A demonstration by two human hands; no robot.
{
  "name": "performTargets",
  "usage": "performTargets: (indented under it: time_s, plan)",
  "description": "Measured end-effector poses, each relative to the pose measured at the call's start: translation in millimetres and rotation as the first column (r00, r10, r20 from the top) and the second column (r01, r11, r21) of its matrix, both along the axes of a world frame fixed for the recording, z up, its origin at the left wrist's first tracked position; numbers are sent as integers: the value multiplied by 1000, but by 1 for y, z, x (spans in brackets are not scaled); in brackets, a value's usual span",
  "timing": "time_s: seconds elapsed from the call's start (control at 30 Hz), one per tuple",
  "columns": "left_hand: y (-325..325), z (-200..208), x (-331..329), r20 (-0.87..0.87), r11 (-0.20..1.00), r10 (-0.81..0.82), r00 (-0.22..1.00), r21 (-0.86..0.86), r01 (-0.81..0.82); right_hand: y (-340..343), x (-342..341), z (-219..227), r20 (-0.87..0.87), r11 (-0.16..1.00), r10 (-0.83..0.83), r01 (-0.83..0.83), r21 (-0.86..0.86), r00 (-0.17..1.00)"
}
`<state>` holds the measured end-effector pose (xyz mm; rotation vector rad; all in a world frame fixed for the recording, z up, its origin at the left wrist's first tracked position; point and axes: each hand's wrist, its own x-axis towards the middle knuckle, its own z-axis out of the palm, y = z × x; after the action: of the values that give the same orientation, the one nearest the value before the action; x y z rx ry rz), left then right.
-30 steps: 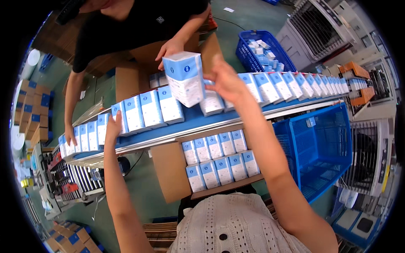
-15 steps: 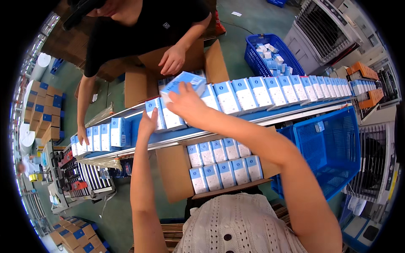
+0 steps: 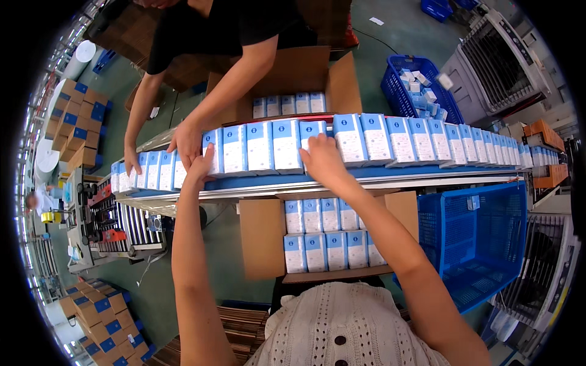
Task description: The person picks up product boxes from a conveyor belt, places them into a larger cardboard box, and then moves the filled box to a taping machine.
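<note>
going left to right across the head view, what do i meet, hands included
Upper brown carton stack → co-worker's leftmost hand → your left hand → your right hand, fingers on a blue-and-white pack → large blue basket.

"What have we got before us?"

"A conveyor [image 3: 262, 182] crossing left to right, carrying a row of packs [image 3: 285, 146]. Of our hands, our left hand [image 3: 200, 166] is at a pack [image 3: 212, 143] left of centre, just beside a co-worker's hand [image 3: 186, 139]; our right hand [image 3: 323, 160] is on another pack [image 3: 312, 129] farther right."

"And on our side?"

"Between us and the conveyor, a near carton [image 3: 262, 238] with two rows of packs [image 3: 314, 251] inside; right of it, a crate [image 3: 430, 213]."

"Behind the conveyor?"

"Opposite us, a far carton [image 3: 293, 67] holding more packs [image 3: 288, 105]; to its right, a basket [image 3: 400, 91] with small boxes [image 3: 421, 94] in it."

"Off to our left?"

"Rollers [image 3: 116, 219] near the conveyor's left end, and stacked boxes [image 3: 107, 317] nearer us."
</note>
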<state>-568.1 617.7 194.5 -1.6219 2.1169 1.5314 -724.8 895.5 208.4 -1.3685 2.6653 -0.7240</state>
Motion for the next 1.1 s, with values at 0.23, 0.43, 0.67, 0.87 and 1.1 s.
performTargets:
  time_s: [0.23, 0.43, 0.67, 0.87, 1.1]
  plan:
    - [2, -10, 29, -278, 889, -239, 930, -449, 94, -44, -18, 7, 388, 971, -64, 148, -190, 919]
    - [65, 58, 48, -499, 903, -215, 839, -429, -24, 29, 7, 81, 292, 917, -114, 214, -337, 950]
    - [165, 76, 65, -590, 930, -199, 782, -366, -40, 132, 35, 74, 409, 787, -112, 332, -520, 906]
    - [253, -31, 107, -311, 878, -308, 899, -456, 144, 240, 64, -30, 135, 904, -109, 154, -398, 985]
    - [268, -66, 39, 9, 875, -412, 911, -275, 398, 234, 41, -94, 459, 941, -309, 339, 17, 833]
